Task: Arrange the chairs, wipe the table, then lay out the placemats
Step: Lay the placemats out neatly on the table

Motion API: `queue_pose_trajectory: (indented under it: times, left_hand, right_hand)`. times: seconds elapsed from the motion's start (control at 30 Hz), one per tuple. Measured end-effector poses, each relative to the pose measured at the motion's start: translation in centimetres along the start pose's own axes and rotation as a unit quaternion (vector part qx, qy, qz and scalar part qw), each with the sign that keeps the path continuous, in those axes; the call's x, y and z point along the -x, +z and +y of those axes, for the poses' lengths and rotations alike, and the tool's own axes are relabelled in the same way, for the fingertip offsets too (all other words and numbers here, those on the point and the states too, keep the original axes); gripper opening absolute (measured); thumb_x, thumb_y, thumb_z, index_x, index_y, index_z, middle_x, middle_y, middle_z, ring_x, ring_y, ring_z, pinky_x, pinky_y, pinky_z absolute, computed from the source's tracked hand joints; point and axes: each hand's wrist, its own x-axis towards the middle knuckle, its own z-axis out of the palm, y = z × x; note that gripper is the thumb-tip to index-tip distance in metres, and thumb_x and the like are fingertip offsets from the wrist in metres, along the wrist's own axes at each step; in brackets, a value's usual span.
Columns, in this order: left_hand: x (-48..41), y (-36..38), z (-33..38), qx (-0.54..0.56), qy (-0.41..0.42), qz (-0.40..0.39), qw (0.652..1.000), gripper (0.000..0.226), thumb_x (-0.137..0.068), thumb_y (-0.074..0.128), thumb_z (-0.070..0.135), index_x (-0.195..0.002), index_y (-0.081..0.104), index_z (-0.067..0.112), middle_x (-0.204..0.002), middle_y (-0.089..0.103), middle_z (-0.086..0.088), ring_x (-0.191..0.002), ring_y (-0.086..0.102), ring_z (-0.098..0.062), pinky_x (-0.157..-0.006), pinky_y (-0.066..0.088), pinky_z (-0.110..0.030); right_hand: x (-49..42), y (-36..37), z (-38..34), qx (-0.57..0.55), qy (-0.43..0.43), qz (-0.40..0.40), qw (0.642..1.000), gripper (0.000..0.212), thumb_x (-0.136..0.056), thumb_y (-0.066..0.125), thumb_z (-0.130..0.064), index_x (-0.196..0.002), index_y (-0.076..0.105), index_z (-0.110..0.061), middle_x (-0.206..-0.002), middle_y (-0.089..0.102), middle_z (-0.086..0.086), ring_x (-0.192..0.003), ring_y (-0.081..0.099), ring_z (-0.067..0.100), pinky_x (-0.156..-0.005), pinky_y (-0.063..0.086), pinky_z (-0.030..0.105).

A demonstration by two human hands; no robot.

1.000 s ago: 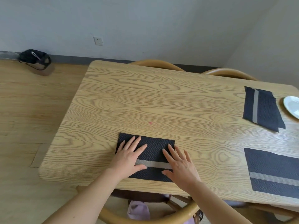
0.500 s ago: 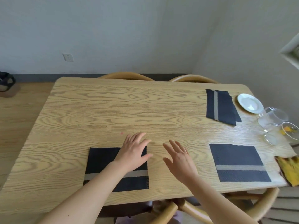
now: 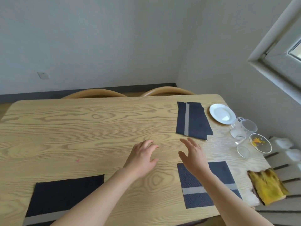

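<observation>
A dark placemat with a grey stripe (image 3: pixel 65 193) lies flat at the near left of the wooden table (image 3: pixel 81 128). A second flat placemat (image 3: pixel 192 198) lies at the near right, partly under my right forearm. A stack of dark placemats (image 3: pixel 193 121) sits at the far right. My left hand (image 3: pixel 143 157) hovers over bare wood mid-table, fingers loosely spread, holding nothing. My right hand (image 3: pixel 193 154) is also empty, fingers extended toward the stack, just short of it.
A white plate (image 3: pixel 222 113), a glass pitcher (image 3: pixel 242 129) and a glass bowl with orange bits (image 3: pixel 260 143) stand at the table's right end. A yellow cloth (image 3: pixel 267 185) lies at the right edge. Two chair backs (image 3: pixel 94 93) show behind the far edge.
Both hands lifted off the near-left placemat and moved right and forward toward the stacked placemats. The view swung right, bringing the glassware and yellow cloth into sight.
</observation>
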Motion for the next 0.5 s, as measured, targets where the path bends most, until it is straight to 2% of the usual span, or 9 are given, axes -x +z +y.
queue_pose_trajectory:
  times: [0.13, 0.23, 0.3, 0.4, 0.43, 0.5]
  left_hand:
    - [-5.5, 1.5, 3.3, 0.018, -0.015, -0.004, 1.0, 0.048, -0.09, 0.055, 0.037, -0.136, 0.044, 0.028, -0.147, 0.032, 0.006, -0.133, 0.033, -0.018, -0.11, 0.019, -0.031]
    - [-9.5, 2.6, 5.4, 0.025, -0.038, -0.012, 0.999, 0.048, -0.09, 0.055, 0.036, -0.136, 0.043, 0.027, -0.146, 0.033, 0.005, -0.133, 0.034, -0.017, -0.111, 0.022, -0.033]
    - [-11.9, 3.3, 6.6, 0.035, -0.058, -0.016, 0.998, 0.051, -0.091, 0.056, 0.036, -0.138, 0.04, 0.026, -0.146, 0.035, 0.004, -0.132, 0.035, -0.016, -0.11, 0.026, -0.034]
    - [-15.3, 4.5, 7.9, 0.056, -0.1, -0.031, 0.993, 0.059, -0.09, 0.057, 0.035, -0.143, 0.032, 0.025, -0.147, 0.034, 0.003, -0.132, 0.035, -0.017, -0.109, 0.028, -0.033]
    - [-15.5, 4.8, 7.8, 0.063, -0.118, -0.038, 0.99, 0.061, -0.09, 0.057, 0.035, -0.144, 0.029, 0.025, -0.148, 0.032, 0.002, -0.134, 0.034, -0.017, -0.109, 0.027, -0.033]
    - [-15.8, 5.1, 7.4, 0.085, -0.154, -0.052, 0.983, 0.064, -0.09, 0.057, 0.037, -0.145, 0.027, 0.024, -0.15, 0.031, 0.001, -0.136, 0.032, -0.019, -0.109, 0.027, -0.033]
  right_hand:
    - [-3.7, -2.6, 4.2, -0.044, 0.052, 0.004, 0.998, 0.054, -0.092, 0.06, -0.021, -0.144, 0.043, -0.022, -0.152, 0.037, 0.006, -0.14, 0.034, 0.022, -0.108, 0.032, 0.033]
    - [-6.4, -4.1, 7.0, -0.139, 0.118, -0.005, 0.983, 0.054, -0.09, 0.06, -0.017, -0.142, 0.044, -0.019, -0.14, 0.051, 0.009, -0.124, 0.051, 0.024, -0.102, 0.041, 0.036]
    - [-8.0, -4.8, 8.7, -0.189, 0.163, -0.001, 0.968, 0.055, -0.089, 0.059, -0.016, -0.143, 0.044, -0.019, -0.13, 0.058, 0.011, -0.101, 0.058, 0.02, -0.089, 0.047, 0.035]
    - [-10.4, -5.0, 11.1, -0.261, 0.221, -0.001, 0.94, 0.057, -0.089, 0.058, -0.016, -0.144, 0.042, -0.017, -0.139, 0.052, 0.01, -0.08, 0.054, 0.011, -0.066, 0.045, 0.025]
    - [-10.5, -4.8, 11.2, -0.286, 0.245, -0.01, 0.926, 0.058, -0.089, 0.058, -0.015, -0.144, 0.042, -0.017, -0.14, 0.052, 0.01, -0.08, 0.055, 0.012, -0.065, 0.047, 0.025]
    - [-11.0, -4.3, 11.0, -0.335, 0.283, -0.022, 0.898, 0.059, -0.087, 0.058, -0.013, -0.143, 0.042, -0.014, -0.13, 0.058, 0.012, -0.086, 0.06, 0.019, -0.079, 0.055, 0.038]
